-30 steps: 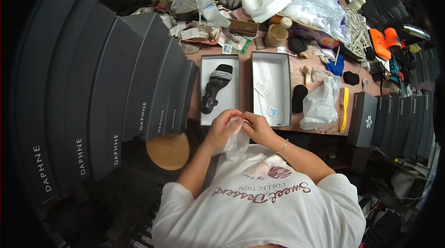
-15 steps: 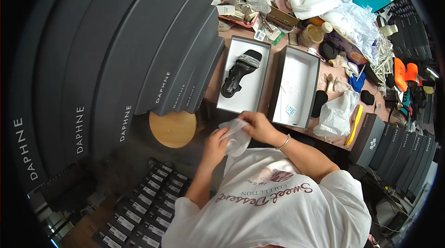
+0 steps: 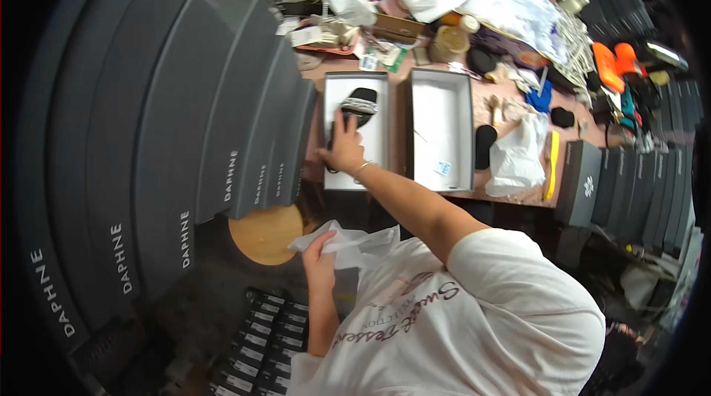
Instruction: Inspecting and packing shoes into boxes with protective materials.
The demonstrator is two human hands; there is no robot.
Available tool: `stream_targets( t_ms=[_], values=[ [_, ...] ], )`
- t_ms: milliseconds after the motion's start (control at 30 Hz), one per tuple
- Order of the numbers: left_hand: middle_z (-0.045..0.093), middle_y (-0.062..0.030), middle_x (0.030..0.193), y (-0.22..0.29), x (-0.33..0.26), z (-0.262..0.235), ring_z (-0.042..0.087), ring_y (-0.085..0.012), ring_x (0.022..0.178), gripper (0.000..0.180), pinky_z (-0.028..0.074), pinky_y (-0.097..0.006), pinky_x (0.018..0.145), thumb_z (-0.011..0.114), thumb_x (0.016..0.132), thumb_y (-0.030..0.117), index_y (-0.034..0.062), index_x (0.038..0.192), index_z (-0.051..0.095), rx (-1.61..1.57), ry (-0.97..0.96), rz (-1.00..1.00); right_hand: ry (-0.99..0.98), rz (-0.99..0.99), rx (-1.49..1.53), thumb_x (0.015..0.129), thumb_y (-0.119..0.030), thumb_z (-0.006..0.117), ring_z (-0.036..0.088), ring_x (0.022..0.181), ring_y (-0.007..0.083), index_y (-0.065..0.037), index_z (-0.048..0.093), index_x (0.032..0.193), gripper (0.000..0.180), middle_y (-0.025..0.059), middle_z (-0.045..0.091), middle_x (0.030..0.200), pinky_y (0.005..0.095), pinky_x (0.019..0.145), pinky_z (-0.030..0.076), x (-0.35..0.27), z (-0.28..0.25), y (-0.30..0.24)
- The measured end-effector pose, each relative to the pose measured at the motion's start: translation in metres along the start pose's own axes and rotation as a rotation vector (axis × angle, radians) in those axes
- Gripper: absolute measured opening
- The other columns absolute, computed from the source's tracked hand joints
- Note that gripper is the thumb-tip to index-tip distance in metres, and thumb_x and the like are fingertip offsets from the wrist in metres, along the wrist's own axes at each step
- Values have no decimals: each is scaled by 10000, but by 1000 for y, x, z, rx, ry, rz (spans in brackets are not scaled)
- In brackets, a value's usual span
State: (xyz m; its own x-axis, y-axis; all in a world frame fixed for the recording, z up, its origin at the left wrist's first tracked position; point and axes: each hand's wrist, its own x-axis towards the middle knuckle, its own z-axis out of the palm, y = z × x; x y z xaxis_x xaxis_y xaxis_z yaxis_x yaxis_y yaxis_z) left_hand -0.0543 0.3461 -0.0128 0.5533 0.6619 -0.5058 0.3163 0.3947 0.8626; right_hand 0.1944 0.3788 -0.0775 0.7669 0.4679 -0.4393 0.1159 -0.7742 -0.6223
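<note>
Right hand at the black sandal, left hand with a thin white sheet

In the head view, the left hand [image 3: 319, 254] was below the near edge of the counter [image 3: 398, 103], and its fingers were clamped on a thin white sheet [image 3: 359, 243], which spread to the right, in front of the shirt. The right hand [image 3: 345, 147] reached across to the left and was over the rear part of the black sandal [image 3: 361, 100]. I cannot tell whether its fingers were closed on the sandal, because the hand covered this place. The sandal lay inside the left box [image 3: 377, 148], with its toe to the far side and a pale band across it.

Just to the right stood the right box [image 3: 444, 122], with a small label [image 3: 443, 168] at its near end. Farther right were a crumpled white bag [image 3: 517, 158] and a yellow brush [image 3: 552, 166]. Tall stacked grey boxes [image 3: 241, 100] stood on the left, near a round wooden stool [image 3: 265, 239].
</note>
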Motion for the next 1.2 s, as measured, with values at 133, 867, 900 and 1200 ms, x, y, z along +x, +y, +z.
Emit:
stream_targets(
  t_ms=[133,867,900,1200],
  values=[
    [635,-84,969,-1,-7,-6,611,-181,902,156,494,-288,800,539,835,23,1,940,651,-291,61,-142,-58,-69,-10,675,-208,721,455,1183,471,-210,105,1489,1021,278,139,1492,516,948,436,-13,-24,25],
    [555,15,782,205,120,204,464,-62,709,191,394,-225,635,547,938,159,-15,878,599,282,-206,1062,-200,-479,2114,742,-189,596,521,847,285,-139,235,1478,822,159,435,1282,393,700,485,-158,-252,142],
    [553,13,775,202,121,212,464,-65,706,180,397,-227,637,554,932,150,-16,880,599,319,-223,1104,-192,-487,2173,744,-194,596,521,834,288,-141,232,1480,823,165,443,1269,391,679,480,-159,-251,144],
    [601,-81,822,160,129,238,571,-149,738,136,448,-265,660,640,856,52,-30,960,671,448,-401,846,-523,-295,1396,700,-215,601,610,732,202,1,391,1397,760,181,616,897,298,645,487,-195,-295,150]
  ],
)
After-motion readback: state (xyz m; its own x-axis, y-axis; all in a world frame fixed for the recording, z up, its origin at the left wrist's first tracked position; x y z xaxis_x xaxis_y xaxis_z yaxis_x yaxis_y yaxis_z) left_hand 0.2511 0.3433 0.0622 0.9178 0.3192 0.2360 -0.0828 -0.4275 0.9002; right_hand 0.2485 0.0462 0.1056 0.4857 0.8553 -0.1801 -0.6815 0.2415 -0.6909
